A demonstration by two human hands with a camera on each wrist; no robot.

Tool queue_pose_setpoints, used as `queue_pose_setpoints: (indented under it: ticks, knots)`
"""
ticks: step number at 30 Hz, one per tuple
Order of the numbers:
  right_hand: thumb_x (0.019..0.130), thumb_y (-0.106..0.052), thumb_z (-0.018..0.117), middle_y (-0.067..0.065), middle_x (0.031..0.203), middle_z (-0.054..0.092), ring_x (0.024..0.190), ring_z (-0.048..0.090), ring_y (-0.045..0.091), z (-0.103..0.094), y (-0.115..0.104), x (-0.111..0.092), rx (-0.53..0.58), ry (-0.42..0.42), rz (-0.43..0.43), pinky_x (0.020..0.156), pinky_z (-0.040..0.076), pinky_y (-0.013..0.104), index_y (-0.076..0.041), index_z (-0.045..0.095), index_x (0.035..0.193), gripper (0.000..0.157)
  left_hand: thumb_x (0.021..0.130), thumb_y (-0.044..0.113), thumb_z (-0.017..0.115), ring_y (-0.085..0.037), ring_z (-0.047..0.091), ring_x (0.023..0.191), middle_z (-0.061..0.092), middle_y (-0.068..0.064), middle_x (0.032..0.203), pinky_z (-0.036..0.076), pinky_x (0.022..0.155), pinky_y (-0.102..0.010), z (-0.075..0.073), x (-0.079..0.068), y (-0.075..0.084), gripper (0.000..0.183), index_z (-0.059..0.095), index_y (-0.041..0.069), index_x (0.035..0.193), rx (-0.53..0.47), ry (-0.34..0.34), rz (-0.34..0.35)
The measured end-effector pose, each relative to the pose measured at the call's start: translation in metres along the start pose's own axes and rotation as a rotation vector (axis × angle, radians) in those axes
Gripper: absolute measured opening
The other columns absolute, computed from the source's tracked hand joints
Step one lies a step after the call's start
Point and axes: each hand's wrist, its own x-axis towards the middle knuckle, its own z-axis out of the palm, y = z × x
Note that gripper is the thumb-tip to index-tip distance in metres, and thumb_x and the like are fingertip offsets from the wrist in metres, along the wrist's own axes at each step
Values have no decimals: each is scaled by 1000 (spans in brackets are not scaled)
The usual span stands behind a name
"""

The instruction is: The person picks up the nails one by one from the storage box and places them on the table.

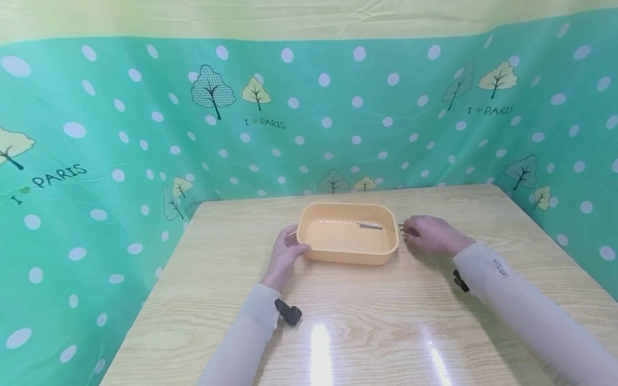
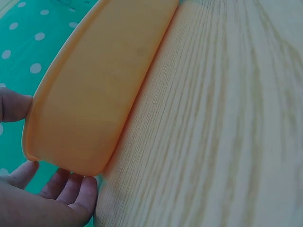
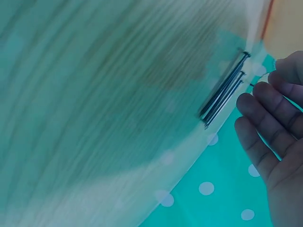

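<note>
A pale orange plastic tray (image 1: pixel 347 258) stands on the table, with several thin metal nails (image 1: pixel 369 226) lying inside it towards the right. My left hand (image 1: pixel 285 258) holds the tray's left end, the thumb at the rim and the fingers round the end wall. Just beyond the tray's right end, my right hand (image 1: pixel 431 234) has thumb and forefinger together on a thin dark nail, mostly hidden by the fingers. Beside those fingertips, more dark nails (image 3: pixel 223 90) lie side by side on the wood, as the right wrist view shows.
A light wood-grain table (image 1: pixel 367 311) carries everything. Behind it and along both sides hangs a green curtain (image 1: pixel 309 107) with white dots and printed trees. Black straps with small mounts (image 1: pixel 289 313) sit at both wrists over pale sleeves.
</note>
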Motion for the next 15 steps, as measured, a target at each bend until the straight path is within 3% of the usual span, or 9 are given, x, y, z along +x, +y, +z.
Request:
queue_pose_setpoints:
  ticks: [6,15]
  knots:
    - [89,-14,62,9,102,68,98,63,30,1,-6,-1,131,31,27,88,49,51,-6,68,105,19,72,-1,69,-32,46,125,46,-19,134,42,102,-42,0,0,-1,73,42,8,138,-6,6,10]
    - [95,-17,56,7,99,67,94,61,26,1,-21,-6,389,97,139,86,51,48,-8,67,104,18,71,-2,69,-32,47,124,47,-19,134,43,102,-42,-1,2,-3,72,42,9,138,-11,17,12]
